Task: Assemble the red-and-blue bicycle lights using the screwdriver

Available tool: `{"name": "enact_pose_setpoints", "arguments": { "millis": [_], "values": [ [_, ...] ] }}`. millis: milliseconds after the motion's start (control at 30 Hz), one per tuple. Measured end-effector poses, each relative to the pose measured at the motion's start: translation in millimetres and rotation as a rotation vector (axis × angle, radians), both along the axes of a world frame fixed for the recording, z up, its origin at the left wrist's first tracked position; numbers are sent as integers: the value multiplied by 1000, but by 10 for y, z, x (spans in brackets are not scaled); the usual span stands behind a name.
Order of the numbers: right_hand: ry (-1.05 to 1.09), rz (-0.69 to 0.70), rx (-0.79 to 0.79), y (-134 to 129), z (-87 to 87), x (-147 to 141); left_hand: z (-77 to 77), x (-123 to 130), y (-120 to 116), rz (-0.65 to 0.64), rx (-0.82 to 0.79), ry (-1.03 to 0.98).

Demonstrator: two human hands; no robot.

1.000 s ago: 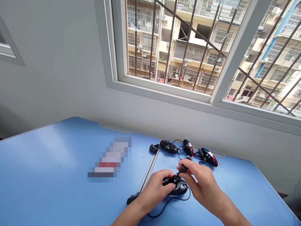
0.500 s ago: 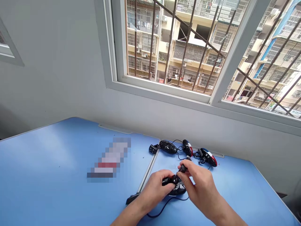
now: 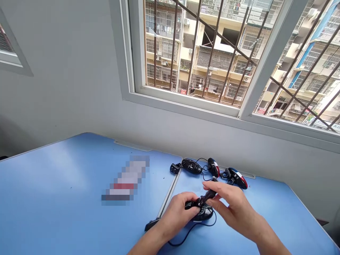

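My left hand (image 3: 180, 210) is closed round a black oval bicycle horn (image 3: 206, 213) on the blue table, thumb and fingers gripping its clamp. From the horn a thin black cable (image 3: 189, 232) loops over the tabletop. My right hand (image 3: 231, 200) holds a small screwdriver (image 3: 210, 194) with a black handle between thumb and fingers. The screwdriver stands tilted, its lower end at the clamp beside my left fingertips. The exact contact point is too small to make out. A black button unit (image 3: 152, 224) lies by my left wrist, partly hidden behind it.
Toward the wall lie more horns: one grille side up (image 3: 191, 166), another on its side (image 3: 213, 167), and a third with a red, white and blue shell (image 3: 238, 177). A pixelated object (image 3: 124, 180) rests on the left. A seam (image 3: 170, 193) crosses the table (image 3: 66, 205).
My right fingers have loosened and spread a little round the screwdriver handle, which leans further to the right. My left hand keeps its hold on the horn. The view has shifted slightly.
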State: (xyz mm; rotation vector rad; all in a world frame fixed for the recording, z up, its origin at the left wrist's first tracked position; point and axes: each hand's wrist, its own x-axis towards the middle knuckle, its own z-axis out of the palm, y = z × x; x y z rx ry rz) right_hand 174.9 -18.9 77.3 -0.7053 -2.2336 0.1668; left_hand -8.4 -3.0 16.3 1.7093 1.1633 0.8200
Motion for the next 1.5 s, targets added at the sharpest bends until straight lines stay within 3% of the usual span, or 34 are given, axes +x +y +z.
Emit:
{"name": "enact_pose_setpoints", "arguments": {
  "millis": [267,633,1500],
  "values": [
    [-20,64,-60,-30,12,39,1,16,-4,6,-8,15],
    [-35,-57,-98,-47,68,-31,-22,6,-1,8,-15,16],
    [-12,-192,71,-97,-62,-125,3,9,-2,11,-3,19]
  ]
}}
